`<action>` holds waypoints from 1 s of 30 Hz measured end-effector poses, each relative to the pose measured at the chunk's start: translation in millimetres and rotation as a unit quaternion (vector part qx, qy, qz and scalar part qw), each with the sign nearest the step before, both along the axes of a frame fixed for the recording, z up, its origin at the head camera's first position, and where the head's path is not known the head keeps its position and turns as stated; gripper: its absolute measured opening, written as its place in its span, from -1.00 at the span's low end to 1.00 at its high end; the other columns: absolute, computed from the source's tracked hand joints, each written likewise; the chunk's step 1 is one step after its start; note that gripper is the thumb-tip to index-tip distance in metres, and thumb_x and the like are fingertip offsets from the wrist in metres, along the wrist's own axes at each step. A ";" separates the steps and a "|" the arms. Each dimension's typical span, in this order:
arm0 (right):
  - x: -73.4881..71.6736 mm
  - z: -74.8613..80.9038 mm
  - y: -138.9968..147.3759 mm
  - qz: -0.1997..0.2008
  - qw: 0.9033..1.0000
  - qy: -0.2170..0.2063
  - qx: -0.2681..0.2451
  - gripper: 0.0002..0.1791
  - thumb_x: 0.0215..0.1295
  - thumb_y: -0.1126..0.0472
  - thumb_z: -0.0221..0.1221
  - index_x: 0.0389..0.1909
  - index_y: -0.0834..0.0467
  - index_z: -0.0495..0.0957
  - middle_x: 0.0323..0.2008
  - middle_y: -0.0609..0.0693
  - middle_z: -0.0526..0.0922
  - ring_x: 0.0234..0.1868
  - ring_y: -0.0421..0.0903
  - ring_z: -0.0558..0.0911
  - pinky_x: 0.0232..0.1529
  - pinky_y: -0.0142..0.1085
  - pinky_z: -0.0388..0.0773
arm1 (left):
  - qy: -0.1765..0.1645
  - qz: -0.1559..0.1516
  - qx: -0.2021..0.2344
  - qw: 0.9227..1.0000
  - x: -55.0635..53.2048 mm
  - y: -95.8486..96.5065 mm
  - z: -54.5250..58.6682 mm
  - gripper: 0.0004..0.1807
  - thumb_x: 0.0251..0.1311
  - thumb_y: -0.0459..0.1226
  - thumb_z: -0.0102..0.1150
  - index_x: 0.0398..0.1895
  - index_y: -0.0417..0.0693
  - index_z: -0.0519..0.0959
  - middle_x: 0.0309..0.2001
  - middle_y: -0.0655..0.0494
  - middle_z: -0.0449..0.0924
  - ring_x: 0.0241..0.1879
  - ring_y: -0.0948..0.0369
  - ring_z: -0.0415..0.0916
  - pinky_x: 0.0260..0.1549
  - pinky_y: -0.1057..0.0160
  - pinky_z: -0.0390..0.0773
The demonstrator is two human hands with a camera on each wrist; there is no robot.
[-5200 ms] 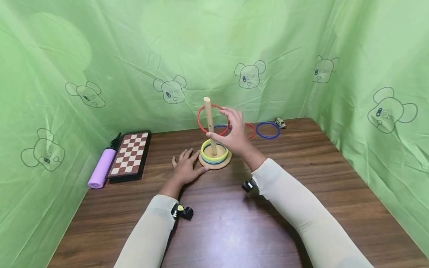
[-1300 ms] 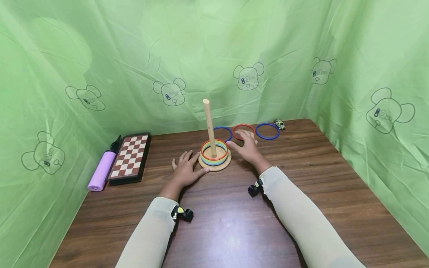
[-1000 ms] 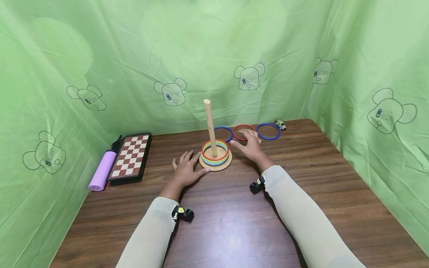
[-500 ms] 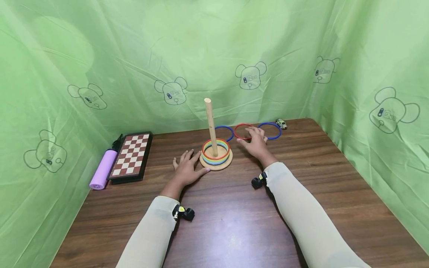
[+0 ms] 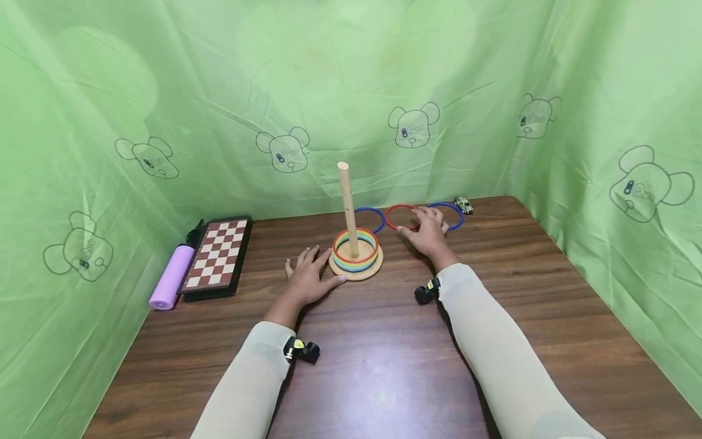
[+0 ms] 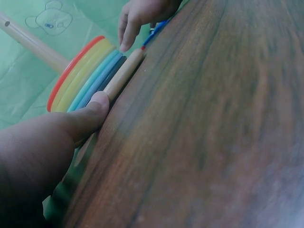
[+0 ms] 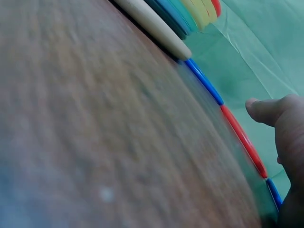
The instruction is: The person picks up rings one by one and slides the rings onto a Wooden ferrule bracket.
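Note:
A wooden peg (image 5: 348, 204) rises from a round base (image 5: 358, 276), with a stack of coloured rings around it, a red ring (image 7: 217, 6) on top. My left hand (image 5: 307, 280) lies at the base's left side, fingers spread; its thumb (image 6: 97, 107) touches the base edge. Toward the back edge, my right hand (image 5: 430, 236) hovers over a loose red ring (image 5: 400, 205) and partly covers it. In the right wrist view the right thumb (image 7: 263, 110) stands apart from that ring; the other fingertips are hidden there.
One blue ring (image 5: 384, 221) lies behind the peg, another blue ring (image 5: 462, 218) right of the loose red one. A toy car (image 5: 464, 205) sits at the back edge. A chessboard (image 5: 218, 253) and a purple cylinder (image 5: 172, 277) are on the left. Green fabric surrounds the table.
Five seconds ago my right hand held a red ring at the peg; that ring now tops the stack. The right hand has since shifted right, toward the loose red ring. The left hand stays put.

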State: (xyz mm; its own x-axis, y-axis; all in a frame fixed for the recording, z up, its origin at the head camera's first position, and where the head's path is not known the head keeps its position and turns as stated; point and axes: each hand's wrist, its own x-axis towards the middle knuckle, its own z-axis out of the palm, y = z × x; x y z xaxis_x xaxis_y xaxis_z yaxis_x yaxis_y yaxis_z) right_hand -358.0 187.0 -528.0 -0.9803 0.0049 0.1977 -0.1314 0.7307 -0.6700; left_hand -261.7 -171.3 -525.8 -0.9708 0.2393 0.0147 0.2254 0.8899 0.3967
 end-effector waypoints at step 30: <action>-22.3 0.5 12.0 0.051 0.995 -0.023 0.082 0.03 0.32 -0.36 0.44 0.58 0.23 0.44 0.69 0.30 0.20 0.76 0.38 -0.22 0.56 0.44 -0.34 | -0.005 0.012 -0.003 1.000 0.2 0.7 -0.4 0.06 0.31 0.48 0.22 0.77 0.30 0.21 0.78 -0.07 0.05 0.79 -0.16 -0.12 0.59 -0.61 -0.28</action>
State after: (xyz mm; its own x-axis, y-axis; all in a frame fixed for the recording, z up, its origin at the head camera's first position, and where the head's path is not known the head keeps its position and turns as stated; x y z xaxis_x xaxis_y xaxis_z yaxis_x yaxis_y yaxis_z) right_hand -380.3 199.1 -527.4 -0.9819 -0.1236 0.1432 -0.1828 0.8146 -0.5505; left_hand -261.4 -170.6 -526.2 -0.9766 0.2150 0.0036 0.1991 0.8975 0.3936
